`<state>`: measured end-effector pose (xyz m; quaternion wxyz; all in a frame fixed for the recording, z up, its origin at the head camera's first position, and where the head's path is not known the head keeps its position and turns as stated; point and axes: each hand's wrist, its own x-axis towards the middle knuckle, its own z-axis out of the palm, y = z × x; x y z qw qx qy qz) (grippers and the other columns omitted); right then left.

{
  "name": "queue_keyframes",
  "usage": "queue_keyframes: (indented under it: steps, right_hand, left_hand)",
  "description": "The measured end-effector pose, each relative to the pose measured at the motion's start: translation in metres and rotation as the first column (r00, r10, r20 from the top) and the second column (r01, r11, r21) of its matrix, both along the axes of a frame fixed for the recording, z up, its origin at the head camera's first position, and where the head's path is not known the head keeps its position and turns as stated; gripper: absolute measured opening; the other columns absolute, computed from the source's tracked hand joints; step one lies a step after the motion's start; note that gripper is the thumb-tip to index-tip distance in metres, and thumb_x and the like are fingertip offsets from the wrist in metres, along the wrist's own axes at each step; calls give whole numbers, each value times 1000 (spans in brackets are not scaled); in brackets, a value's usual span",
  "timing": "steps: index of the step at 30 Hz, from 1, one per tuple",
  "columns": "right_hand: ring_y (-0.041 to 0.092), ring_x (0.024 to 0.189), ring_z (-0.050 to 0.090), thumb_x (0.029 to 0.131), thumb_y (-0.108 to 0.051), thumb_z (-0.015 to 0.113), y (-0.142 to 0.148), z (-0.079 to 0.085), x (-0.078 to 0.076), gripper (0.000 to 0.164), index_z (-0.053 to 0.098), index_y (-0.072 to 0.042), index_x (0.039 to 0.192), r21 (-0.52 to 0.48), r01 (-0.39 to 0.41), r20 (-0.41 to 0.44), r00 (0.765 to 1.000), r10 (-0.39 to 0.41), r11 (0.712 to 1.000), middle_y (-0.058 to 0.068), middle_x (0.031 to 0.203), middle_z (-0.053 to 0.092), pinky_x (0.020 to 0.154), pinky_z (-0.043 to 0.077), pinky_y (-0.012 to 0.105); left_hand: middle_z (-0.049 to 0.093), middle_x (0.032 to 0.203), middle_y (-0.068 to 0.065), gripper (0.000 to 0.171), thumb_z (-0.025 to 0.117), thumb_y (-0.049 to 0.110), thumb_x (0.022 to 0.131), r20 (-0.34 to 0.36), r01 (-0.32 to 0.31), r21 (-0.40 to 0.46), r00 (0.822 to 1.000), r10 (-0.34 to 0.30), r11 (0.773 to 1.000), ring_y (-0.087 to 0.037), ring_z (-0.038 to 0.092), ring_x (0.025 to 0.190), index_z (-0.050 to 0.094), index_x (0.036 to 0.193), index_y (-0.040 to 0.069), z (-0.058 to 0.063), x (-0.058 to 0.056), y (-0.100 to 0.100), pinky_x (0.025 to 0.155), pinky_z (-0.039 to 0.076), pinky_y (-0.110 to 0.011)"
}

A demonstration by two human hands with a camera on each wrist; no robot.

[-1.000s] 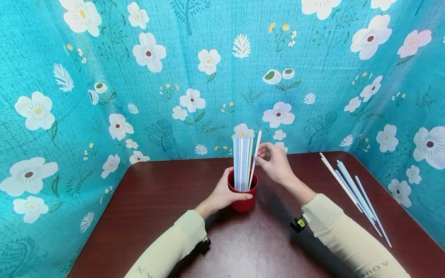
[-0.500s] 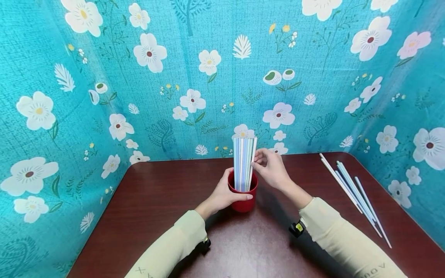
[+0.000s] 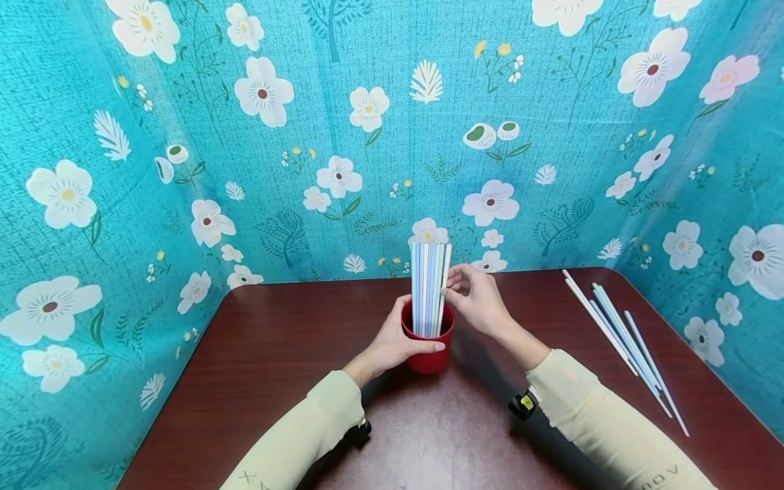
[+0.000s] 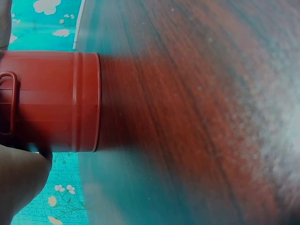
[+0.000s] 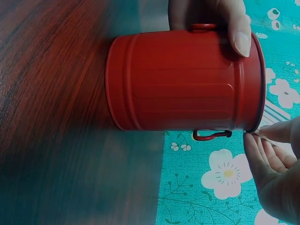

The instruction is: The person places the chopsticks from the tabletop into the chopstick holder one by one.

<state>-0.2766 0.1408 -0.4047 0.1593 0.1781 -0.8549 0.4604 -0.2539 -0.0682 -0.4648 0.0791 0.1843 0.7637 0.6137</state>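
Observation:
A red holder (image 3: 429,359) with small side handles stands on the table, shaped like a little bin in the right wrist view. My left hand (image 3: 392,340) grips it near the rim, thumb across the front. Upright in it is a tight bundle of pastel chopsticks (image 3: 427,279), blue, white and green; their lower ends are hidden inside. At the bundle's right side my right hand (image 3: 480,299) pinches a white chopstick (image 3: 448,257) between thumb and fingers. Its top is level with the others. In the right wrist view those fingertips (image 5: 251,138) are right at the rim.
Several loose chopsticks, among them a white pair (image 3: 600,321) and a pale blue group (image 3: 631,347), lie slanted on the right of the dark red-brown table (image 3: 294,340). A turquoise floral curtain (image 3: 392,170) closes off the back and both sides.
The white chopstick in my right hand has gone from leaning out and standing taller to lying against the bundle at equal height. My right hand shifted slightly left and down; the left hand stayed put.

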Motion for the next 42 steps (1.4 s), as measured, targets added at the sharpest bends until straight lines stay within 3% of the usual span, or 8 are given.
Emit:
queue_keyframes:
  steps: [19,25,30,35,42]
  right_hand:
    - [24,87,69,90,-6,78,9,1,0,24,68,0,111,13,-5,2,1000,5,1000,13,98,71,87,59,47]
    - [24,89,69,92,-10,78,19,8,-2,24,68,0,111,11,5,5,1000,-5,1000,12,98,72,84,59,43]
    - [24,89,70,93,-9,76,37,14,-8,21,69,-2,111,19,41,-13,999,-40,999,12,98,72,82,59,38]
    - [27,88,72,91,-6,74,66,19,-18,18,70,-2,109,50,127,-70,990,-124,991,13,95,73,80,55,36]
    - [34,96,71,96,-11,69,110,16,-27,23,67,-1,116,142,209,-36,978,-206,967,17,104,72,81,49,46]
  left_hand:
    - [53,140,10,92,92,31,76,-3,4,-1,1000,-4,1000,-16,52,127,34,148,33,1,2,0,97,55,-41]
    - [54,139,9,91,92,29,76,-9,5,7,1000,-4,1000,-16,53,126,35,147,31,2,1,0,97,54,-40]
    - [54,139,9,91,92,29,76,-2,7,5,1000,-7,1000,-17,53,127,35,147,31,2,1,1,96,55,-40]
    - [53,139,11,93,92,30,74,13,7,6,1000,-7,1000,-17,51,128,35,147,35,1,1,0,92,58,-41]
    - [53,139,12,92,93,30,74,24,6,7,1000,-7,1000,-18,51,129,35,146,37,0,1,0,91,58,-42]
